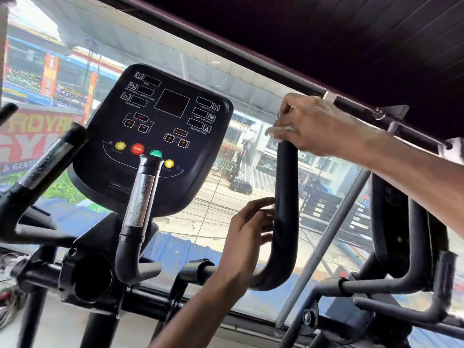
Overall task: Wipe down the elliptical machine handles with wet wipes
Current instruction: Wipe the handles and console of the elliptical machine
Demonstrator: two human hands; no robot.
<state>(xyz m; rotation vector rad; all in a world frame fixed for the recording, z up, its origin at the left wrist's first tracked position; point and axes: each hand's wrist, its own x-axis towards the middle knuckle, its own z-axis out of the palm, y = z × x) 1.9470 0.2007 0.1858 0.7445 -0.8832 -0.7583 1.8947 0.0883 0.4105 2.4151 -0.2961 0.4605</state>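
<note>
A black curved handle (286,197) of the elliptical rises at centre right. My right hand (319,126) grips its top end with a white wet wipe (276,133) bunched under the fingers. My left hand (248,232) is lower down, with relaxed fingers touching the left side of the same handle. A shorter inner handle with a chrome sensor strip (140,197) stands in front of the console. Another handle with a chrome strip (45,164) slants at the left.
The black console (160,126) with coloured buttons sits centre left. A second machine's black handles (406,234) stand at the right. A large window (226,197) is right behind, with a dark ceiling beam (326,59) above. A grey diagonal strut (326,237) crosses behind the handle.
</note>
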